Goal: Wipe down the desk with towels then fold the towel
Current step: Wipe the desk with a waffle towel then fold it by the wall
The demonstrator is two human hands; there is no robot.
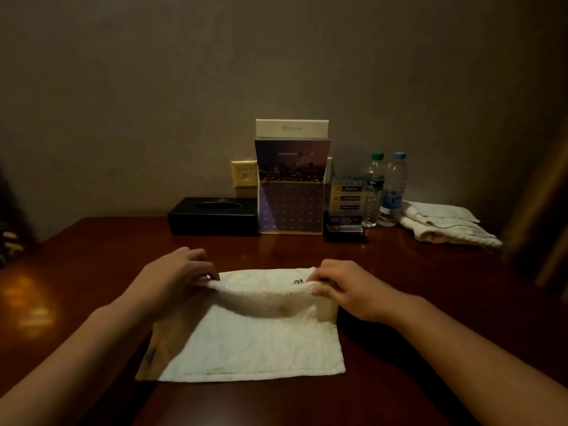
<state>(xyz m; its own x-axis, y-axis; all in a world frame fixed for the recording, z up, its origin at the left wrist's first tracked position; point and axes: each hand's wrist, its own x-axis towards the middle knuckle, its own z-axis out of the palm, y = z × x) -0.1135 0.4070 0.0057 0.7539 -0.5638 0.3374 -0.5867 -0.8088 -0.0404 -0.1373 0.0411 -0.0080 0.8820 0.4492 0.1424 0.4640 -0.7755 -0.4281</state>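
A white towel (252, 342) was spread on the dark wooden desk (399, 379). Its far edge was pinched and lifted at both corners, by the left hand (181, 273) and the right hand (347, 287), partly folded over itself.

No legible text. Dark mark on towel (249, 336), print on brochures (292, 167), sign card (345, 201) and bottle labels (393, 199): all too blurred to read.
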